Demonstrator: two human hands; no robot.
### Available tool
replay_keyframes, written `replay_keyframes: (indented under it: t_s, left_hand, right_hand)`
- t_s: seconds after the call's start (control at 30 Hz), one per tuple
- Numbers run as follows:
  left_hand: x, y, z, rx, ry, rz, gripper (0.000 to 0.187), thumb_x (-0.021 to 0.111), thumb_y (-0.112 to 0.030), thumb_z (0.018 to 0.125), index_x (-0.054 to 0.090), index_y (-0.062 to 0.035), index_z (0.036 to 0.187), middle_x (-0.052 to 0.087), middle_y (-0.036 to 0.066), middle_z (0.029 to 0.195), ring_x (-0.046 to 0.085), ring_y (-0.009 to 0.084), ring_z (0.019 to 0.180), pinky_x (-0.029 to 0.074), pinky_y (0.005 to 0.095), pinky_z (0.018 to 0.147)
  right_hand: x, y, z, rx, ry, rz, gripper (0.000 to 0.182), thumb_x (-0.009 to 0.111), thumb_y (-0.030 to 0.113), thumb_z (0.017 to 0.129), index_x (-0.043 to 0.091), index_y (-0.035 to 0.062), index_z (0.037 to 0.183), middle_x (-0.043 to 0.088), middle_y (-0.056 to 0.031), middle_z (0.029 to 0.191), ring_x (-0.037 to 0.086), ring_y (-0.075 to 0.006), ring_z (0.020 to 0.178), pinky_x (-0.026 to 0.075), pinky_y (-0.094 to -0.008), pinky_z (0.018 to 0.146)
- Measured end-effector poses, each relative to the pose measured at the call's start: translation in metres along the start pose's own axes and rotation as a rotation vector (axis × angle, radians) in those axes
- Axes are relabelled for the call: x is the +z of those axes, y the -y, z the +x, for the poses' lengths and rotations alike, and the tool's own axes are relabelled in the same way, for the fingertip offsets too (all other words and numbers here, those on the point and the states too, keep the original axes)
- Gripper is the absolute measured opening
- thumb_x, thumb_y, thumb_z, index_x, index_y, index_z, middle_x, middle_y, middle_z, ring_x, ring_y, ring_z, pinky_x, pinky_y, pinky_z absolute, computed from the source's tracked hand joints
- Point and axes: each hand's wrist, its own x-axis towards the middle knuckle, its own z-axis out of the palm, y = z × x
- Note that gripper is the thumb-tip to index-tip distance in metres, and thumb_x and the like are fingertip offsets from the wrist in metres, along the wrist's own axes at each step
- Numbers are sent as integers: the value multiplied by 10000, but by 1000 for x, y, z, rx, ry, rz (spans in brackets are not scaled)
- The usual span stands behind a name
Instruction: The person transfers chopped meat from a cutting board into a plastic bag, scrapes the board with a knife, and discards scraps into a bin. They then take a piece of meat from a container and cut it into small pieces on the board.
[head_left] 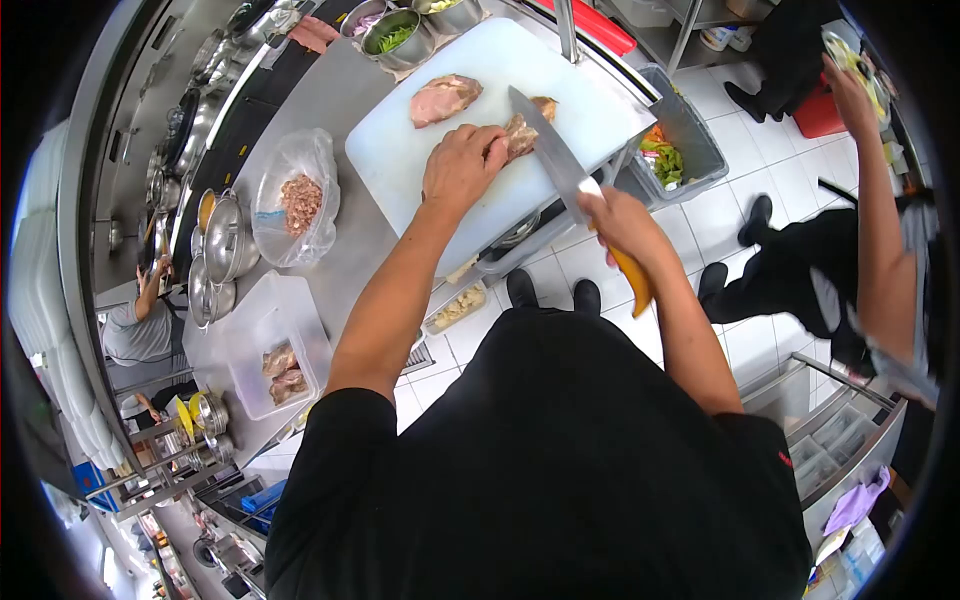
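Note:
On the white cutting board [395,180], my left hand [463,165] holds down a piece of raw meat [520,140] with its fingers bent over it. My right hand [627,228] is wrapped round the yellow handle of a large kitchen knife [552,148]. The blade points up and away to the left and lies right beside the held meat, partly covering the view of it. A small cut piece of meat [546,107] shows on the blade's far side. Further back on the board lies a larger pale pink piece of meat [445,101], which neither hand touches.
Left of the board are a plastic bag [268,190] of chopped meat and a clear plastic tub [243,345] with meat pieces. Metal containers [398,38] stand behind. A grey bin [708,160] with vegetable scraps is at right, near a co-worker's arm [880,230].

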Motion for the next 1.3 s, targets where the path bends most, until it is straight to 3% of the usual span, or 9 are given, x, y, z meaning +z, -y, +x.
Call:
replay_keyframes:
  t_s: [0.17, 0.33, 0.43, 0.53, 0.73, 0.9, 1.0, 1.23, 1.3]
  left_hand:
    - [3, 0, 1, 28, -70, 36, 200, 607, -291, 938, 731, -171, 1040, 692, 79, 953, 655, 312, 926, 523, 450, 855]
    - [10, 0, 2, 33, -139, 171, 165, 592, -239, 938, 709, -129, 973, 685, 108, 905, 644, 329, 874, 507, 463, 826]
    - [17, 11, 4, 100, -167, 172, 152, 619, -259, 905, 717, -144, 925, 685, 76, 883, 647, 307, 869, 500, 445, 781]
    - [20, 15, 5, 114, -167, 99, 142, 614, -247, 902, 708, -140, 908, 682, 75, 876, 642, 310, 860, 494, 464, 789]
    - [17, 7, 4, 28, -171, 164, 124, 601, -209, 904, 694, -127, 907, 680, 88, 861, 641, 318, 841, 493, 459, 781]
    - [19, 14, 5, 68, -183, 95, 138, 583, -218, 920, 675, -117, 899, 682, 91, 875, 643, 322, 862, 493, 477, 792]
    - [19, 13, 7, 60, -194, 74, 134, 581, -215, 922, 665, -116, 890, 682, 92, 876, 643, 324, 862, 495, 484, 794]
    - [18, 9, 5, 30, -178, 111, 137, 567, -206, 930, 657, -105, 908, 683, 116, 887, 639, 346, 857, 499, 480, 793]
    - [13, 8, 5, -21, -125, 88, 206, 534, -233, 959, 673, -81, 944, 691, 151, 946, 643, 367, 911, 499, 487, 848]
  right_hand:
    - [9, 24, 40, -44, 11, -29, 488, 516, 396, 1013, 597, -85, 995, 625, -155, 714, 623, -278, 480, 511, -405, 445]
    - [12, -12, -5, -91, 51, -12, 506, 526, 416, 1012, 628, -75, 1078, 642, -151, 715, 649, -235, 549, 509, -388, 478]
    - [8, -23, -33, -32, 53, -16, 513, 522, 417, 1005, 631, -76, 1094, 636, -145, 703, 637, -221, 520, 509, -382, 492]
    - [13, -7, -9, -15, 101, 65, 510, 509, 414, 1006, 612, -79, 1087, 625, -144, 710, 601, -235, 462, 502, -379, 461]
    - [22, -1, -10, -32, 97, 53, 482, 494, 401, 1009, 601, -68, 1050, 602, -136, 704, 576, -230, 434, 488, -370, 424]
    - [14, -14, -31, -2, 144, 31, 489, 497, 405, 1011, 606, -71, 1046, 591, -128, 696, 583, -235, 447, 490, -371, 420]
    - [18, 4, 1, -18, 181, 17, 494, 499, 418, 1015, 610, -63, 1038, 601, -131, 701, 592, -246, 457, 502, -374, 425]
    - [18, -6, -18, -71, 143, -148, 457, 500, 373, 1009, 608, -69, 1055, 674, -179, 778, 643, -276, 500, 537, -388, 479]
    - [14, -5, -27, -52, 153, -150, 449, 498, 358, 1004, 604, -74, 1070, 685, -194, 796, 659, -281, 512, 550, -394, 503]
